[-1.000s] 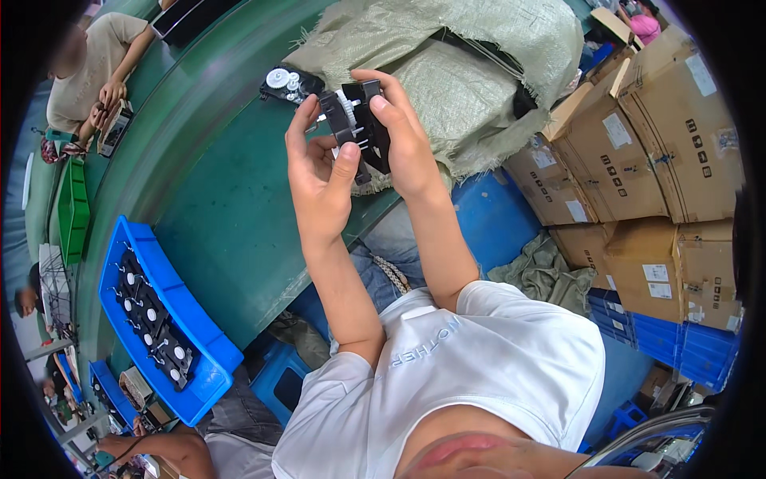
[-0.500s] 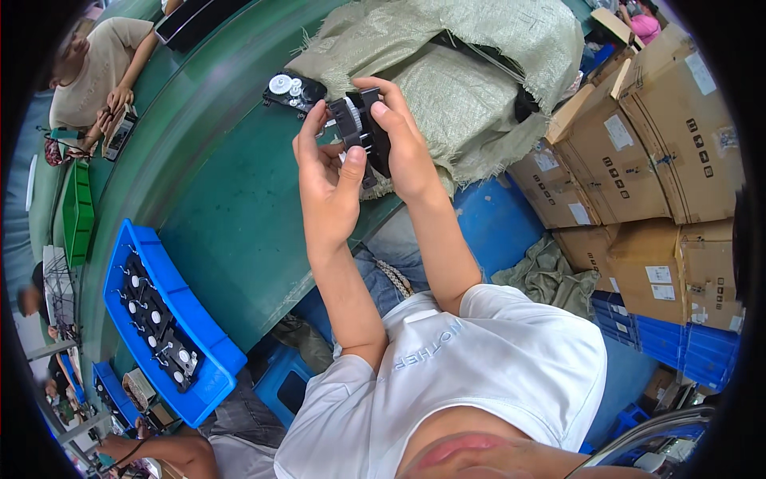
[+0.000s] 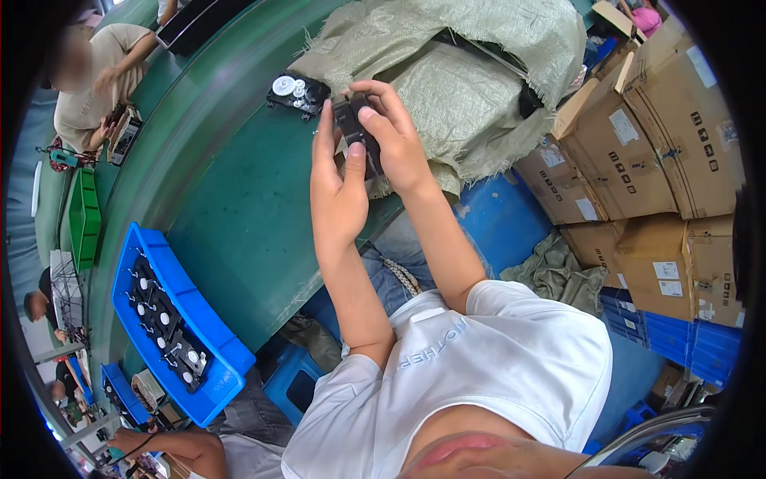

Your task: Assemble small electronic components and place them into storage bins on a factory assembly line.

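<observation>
A black plastic gear housing (image 3: 357, 132) is held up between my two hands, above the green tabletop. My left hand (image 3: 340, 199) grips its left side, thumb on the near face and fingers stretched up behind. From the right, my right hand (image 3: 399, 156) closes on it, with the thumb pressing the face and the index finger curled over the top. Fingers cover much of the housing, and no white gear shows in it. Just beyond my left fingertips, a second black gear unit (image 3: 307, 100) with white gears (image 3: 284, 85) lies on the table.
A woven pale-green sack (image 3: 455, 96) covers the far right of the green table (image 3: 231, 215). At left sits a blue tray (image 3: 231, 374) of black parts with white discs (image 3: 165, 318). Cardboard boxes (image 3: 662, 152) are stacked at right. Another person (image 3: 104, 72) works across the table.
The housing has turned or closed between my hands: the white gear seen between its black parts is now hidden. My left fingers have straightened. Across the table, the other person's hands have moved apart.
</observation>
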Demonstrator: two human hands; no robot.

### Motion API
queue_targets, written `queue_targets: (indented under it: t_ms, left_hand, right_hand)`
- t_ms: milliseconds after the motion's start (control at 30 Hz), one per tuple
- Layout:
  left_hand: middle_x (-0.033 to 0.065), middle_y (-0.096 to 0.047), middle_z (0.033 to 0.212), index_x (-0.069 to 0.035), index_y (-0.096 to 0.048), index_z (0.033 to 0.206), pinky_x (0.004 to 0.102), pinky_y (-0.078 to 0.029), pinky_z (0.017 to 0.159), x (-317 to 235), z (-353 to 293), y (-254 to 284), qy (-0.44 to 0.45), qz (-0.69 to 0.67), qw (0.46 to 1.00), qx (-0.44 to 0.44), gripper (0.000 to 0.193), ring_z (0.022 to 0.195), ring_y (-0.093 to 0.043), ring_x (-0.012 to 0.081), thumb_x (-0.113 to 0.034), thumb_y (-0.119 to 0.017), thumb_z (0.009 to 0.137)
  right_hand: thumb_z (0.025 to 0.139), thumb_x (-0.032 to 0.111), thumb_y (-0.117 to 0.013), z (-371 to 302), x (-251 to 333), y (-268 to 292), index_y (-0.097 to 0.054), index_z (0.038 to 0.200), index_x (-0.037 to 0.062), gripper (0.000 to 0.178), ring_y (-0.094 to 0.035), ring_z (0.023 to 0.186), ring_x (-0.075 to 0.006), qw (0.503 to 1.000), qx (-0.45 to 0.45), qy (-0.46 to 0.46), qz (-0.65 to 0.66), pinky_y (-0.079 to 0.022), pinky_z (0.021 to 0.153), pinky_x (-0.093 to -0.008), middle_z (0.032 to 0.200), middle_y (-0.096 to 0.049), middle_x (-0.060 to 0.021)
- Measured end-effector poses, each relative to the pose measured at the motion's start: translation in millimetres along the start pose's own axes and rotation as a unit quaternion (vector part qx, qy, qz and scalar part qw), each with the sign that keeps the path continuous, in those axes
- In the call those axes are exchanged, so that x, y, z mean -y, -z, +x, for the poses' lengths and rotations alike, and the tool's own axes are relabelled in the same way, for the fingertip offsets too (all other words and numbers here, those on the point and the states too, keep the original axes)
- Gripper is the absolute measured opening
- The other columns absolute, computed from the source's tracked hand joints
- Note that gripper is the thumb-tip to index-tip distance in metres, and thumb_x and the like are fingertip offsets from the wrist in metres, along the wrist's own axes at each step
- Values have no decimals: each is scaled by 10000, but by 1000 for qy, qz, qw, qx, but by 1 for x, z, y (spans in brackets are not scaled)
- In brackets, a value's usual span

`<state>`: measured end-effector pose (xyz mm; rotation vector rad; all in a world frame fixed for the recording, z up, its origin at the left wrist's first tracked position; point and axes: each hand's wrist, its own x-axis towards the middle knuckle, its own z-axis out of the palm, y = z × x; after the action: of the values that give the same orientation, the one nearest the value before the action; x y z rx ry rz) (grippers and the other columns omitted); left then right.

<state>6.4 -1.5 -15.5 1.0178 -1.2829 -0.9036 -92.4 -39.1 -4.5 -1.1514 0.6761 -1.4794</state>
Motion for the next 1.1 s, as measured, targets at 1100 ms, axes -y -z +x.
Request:
queue_targets:
  t_ms: [1100]
  left_hand:
    - [143,-585,1283,-11,-481,1379,363,-463,945,-74,-78,91,32,129,990,49,639,1077,-585,254,-97,-692,783]
  right_hand:
    - [965,407,-350,-35,-13,-57,-560,1026,62,408,-551,1032,-242,943,118,-165,264,-407,873,-347,1124,-594,-150]
